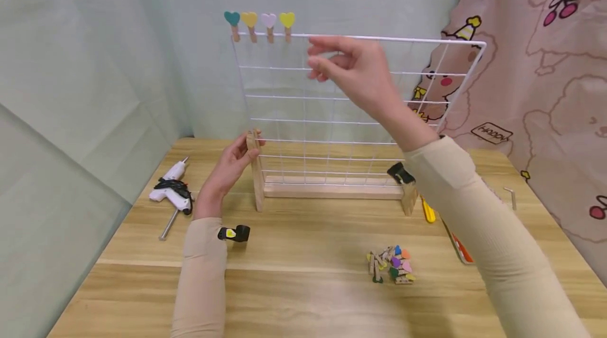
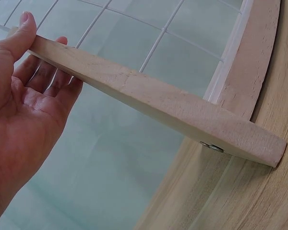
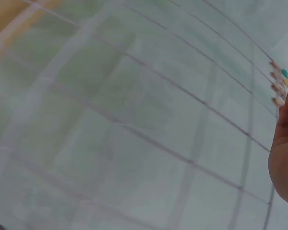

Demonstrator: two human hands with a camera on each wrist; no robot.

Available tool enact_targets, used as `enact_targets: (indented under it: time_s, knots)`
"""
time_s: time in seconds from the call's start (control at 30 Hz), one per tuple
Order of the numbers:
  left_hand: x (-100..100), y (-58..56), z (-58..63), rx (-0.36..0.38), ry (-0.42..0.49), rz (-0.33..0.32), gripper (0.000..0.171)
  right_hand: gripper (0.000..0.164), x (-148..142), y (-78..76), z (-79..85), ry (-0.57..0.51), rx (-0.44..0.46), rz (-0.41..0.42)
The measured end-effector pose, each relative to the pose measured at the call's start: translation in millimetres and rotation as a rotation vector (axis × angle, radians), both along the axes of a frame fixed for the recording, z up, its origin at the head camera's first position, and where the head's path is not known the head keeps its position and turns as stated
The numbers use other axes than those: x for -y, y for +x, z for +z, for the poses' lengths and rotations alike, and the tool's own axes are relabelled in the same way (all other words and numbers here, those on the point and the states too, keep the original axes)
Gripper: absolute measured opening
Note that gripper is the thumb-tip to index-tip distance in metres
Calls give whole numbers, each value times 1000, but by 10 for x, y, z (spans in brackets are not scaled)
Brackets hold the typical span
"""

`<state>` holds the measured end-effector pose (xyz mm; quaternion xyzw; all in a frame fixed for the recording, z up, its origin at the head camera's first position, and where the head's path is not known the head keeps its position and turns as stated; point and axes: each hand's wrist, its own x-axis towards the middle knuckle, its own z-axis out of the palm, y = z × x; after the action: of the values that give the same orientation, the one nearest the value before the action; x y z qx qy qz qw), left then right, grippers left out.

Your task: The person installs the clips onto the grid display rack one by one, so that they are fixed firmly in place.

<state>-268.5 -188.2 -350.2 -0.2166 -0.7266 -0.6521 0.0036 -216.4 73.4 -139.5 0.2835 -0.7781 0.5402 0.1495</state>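
Note:
A white wire grid rack [image 1: 334, 122] stands upright on a wooden base [image 1: 332, 191]. My left hand [image 1: 227, 166] grips the top of the rack's left wooden post [image 1: 257, 180]; in the left wrist view the thumb is on one side of the post [image 2: 149, 96] and the fingers are on the other. Several heart-topped clothespins [image 1: 270, 27] in teal, orange, pale lilac and yellow are clipped at the left of the top wire. Just right of them, my right hand [image 1: 355, 66] is raised at the top wire, thumb and forefinger apart, with nothing visible between them.
Loose heart clothespins [image 1: 391, 264] lie piled on the table in front of the rack. A white glue gun [image 1: 173, 190] with a black cord lies at left. Behind the right forearm are a yellow-handled tool [image 1: 428, 211], a red item [image 1: 462, 248] and a hex key [image 1: 512, 198].

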Motion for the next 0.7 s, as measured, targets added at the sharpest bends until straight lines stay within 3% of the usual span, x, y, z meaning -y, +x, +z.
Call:
enact_targets:
  time_s: [0.17,0.27,0.37,0.47,0.57,0.7]
  knots:
    - [41,-7,-3,-32,3,12,47,25,-284,129,-672,264,41,27]
    - [55,4,-15,-29,3,16,47,23,-527,217,-1190,364,96,29]
    - [32,67,37,-25,-2,14,47,20,-840,287,-1768,436,151,6]
    - [2,129,106,-23,-10,11,48,21,-1164,381,-2244,513,166,-3]
    - [-10,141,130,-27,-12,9,48,24,-1409,545,-2479,563,185,9]
    - [5,102,97,-29,-7,11,46,23,-1632,708,-2641,615,199,3]
